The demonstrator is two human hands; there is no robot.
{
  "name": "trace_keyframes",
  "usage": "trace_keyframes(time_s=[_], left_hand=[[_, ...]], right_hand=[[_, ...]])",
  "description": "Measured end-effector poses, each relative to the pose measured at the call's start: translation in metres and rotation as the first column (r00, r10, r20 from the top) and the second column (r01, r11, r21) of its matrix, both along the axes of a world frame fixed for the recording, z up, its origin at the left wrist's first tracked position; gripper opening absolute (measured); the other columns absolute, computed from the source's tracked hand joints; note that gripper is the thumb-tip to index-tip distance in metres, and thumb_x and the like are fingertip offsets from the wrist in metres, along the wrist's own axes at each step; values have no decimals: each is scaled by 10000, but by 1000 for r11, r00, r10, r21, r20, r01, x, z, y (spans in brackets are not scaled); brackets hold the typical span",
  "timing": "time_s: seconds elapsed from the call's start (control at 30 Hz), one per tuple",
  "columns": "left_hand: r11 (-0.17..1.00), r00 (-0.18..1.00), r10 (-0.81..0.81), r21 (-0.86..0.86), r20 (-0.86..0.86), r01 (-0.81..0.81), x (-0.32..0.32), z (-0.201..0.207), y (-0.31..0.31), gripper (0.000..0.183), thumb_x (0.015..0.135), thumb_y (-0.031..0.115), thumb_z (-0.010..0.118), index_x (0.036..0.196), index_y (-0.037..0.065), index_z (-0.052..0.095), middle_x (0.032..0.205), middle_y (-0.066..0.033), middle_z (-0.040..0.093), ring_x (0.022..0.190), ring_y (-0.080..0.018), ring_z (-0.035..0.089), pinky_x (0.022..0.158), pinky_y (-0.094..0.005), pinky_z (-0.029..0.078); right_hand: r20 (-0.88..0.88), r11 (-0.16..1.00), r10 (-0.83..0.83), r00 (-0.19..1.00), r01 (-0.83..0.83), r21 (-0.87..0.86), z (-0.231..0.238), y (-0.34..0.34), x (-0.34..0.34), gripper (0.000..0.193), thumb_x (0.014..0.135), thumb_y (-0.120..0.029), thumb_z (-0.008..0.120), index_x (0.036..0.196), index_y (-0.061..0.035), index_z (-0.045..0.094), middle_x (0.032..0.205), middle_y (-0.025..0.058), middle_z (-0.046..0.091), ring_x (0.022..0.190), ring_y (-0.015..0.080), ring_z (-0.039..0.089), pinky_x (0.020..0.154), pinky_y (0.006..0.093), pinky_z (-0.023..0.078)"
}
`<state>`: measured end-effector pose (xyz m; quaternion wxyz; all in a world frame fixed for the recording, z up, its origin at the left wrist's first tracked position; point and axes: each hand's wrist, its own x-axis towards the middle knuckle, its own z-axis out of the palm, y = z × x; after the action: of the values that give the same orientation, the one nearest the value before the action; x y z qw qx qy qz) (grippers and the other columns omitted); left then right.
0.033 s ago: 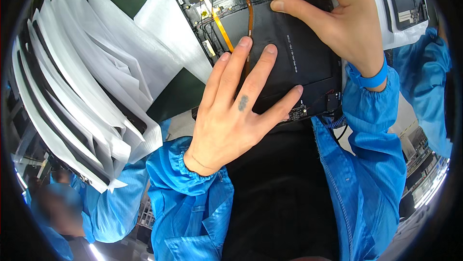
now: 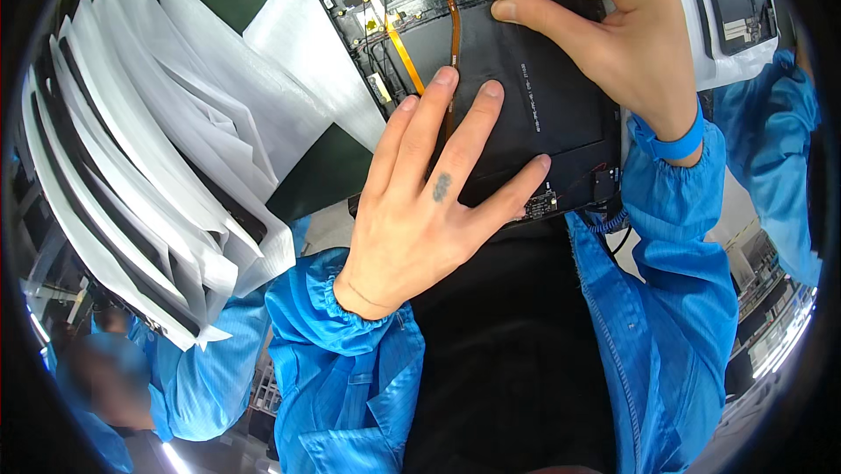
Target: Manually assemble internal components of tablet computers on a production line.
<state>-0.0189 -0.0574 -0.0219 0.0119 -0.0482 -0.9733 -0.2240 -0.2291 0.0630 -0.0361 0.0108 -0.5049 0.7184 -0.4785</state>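
Note:
An opened tablet-like device (image 2: pixel 561 80) lies before me, its inside showing a large black flat panel. Across that inside run an orange ribbon cable (image 2: pixel 404 58) and a brown ribbon cable (image 2: pixel 455 31), the brown one passing under my fingers. My left hand (image 2: pixel 420 202) rests open on the device, fingers spread, fingertips on the black panel and near the cables. At the device's upper right, my right hand (image 2: pixel 613 36) is closed, thumb and index finger pinched together just over the panel's upper edge. Whatever lies between those fingertips is too small to make out.
A stack of dark flat panels between white sheets (image 2: pixel 166 141) leans at the left. White sheet (image 2: pixel 302 45) lies on the green tabletop (image 2: pixel 307 172). Another opened device (image 2: pixel 740 1) sits at the upper right. People in blue sleeves (image 2: pixel 206 378) are close by on both sides.

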Motion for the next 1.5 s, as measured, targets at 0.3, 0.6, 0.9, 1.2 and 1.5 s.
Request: trace_keyframes(time_s=[0.3,0.6,0.9,1.2,1.5], left_hand=[[1000,1000,5,19,17,-6,-4,1,-4,548,620,392,829,1167,382,786,1480,-101,533,1346,-417,503,1059,-512,463],[997,1000,20,78,21,-21,-5,1,-4,538,622,361,845,1156,331,786,1455,-101,547,1349,-407,503,1070,-512,461],[638,978,171,744,116,-200,87,-23,-9,179,787,78,842,846,-16,703,841,-108,677,810,-250,693,694,-356,557],[-502,789,5,684,614,-529,60,-53,13,419,1020,230,675,1365,20,562,1179,4,654,1040,-65,573,879,-255,459],[-48,808,114,816,578,-576,41,61,-8,606,847,32,735,1407,-17,509,1259,-54,615,1156,-160,569,1006,-313,453]], right_hand=[[25,1000,-1,1000,1,-10,0,-1,-4,153,675,-1,852,804,-43,781,1313,212,527,1219,323,552,1046,416,449],[150,995,-95,984,93,21,4,-6,0,344,674,3,846,1004,-37,757,1333,205,532,1159,312,607,1025,395,475],[120,990,-78,990,63,127,5,13,1,441,800,-63,832,1222,-58,701,1450,167,487,1270,319,556,1066,385,453],[-19,980,-184,983,185,74,19,43,22,286,823,20,749,1107,5,721,1316,173,639,1166,314,662,986,394,516],[-27,878,-434,900,430,212,26,174,22,270,769,92,783,1025,28,725,1185,138,690,791,128,631,664,250,480]])
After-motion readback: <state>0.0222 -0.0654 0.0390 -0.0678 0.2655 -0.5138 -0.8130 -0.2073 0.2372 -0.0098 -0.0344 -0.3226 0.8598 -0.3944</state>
